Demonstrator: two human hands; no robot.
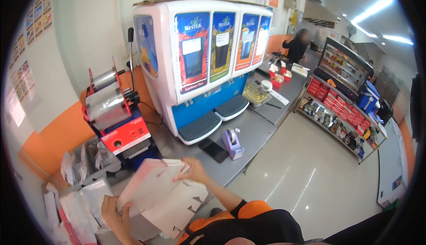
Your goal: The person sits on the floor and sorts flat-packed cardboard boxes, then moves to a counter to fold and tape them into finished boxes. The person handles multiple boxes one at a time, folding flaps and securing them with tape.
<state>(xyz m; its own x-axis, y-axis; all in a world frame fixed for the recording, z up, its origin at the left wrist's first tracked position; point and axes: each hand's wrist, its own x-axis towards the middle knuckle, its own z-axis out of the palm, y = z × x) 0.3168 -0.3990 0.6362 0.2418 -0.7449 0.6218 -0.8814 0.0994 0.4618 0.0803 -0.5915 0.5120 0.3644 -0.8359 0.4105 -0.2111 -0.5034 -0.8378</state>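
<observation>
Over the near end of the metal counter I hold a stack of flat, white paperboard box blanks [153,183] with cut slots. My left hand [116,217] grips the near left edge of the stack, thumb on one side and fingers on the other. My right hand [194,171] has its fingers closed on the far right corner. A lower sheet with dark notches slants down toward my body from the stack. Beyond the stack, a purple tape dispenser [234,146] stands on the counter beside a black phone [214,150].
A large drink dispenser [195,112] stands ahead, with a red cup-sealing machine [122,129] to its left. Clear plastic packs [95,196] lie at the lower left. Farther right are a container [256,95], another person [297,47] and a shelf of red boxes [335,103].
</observation>
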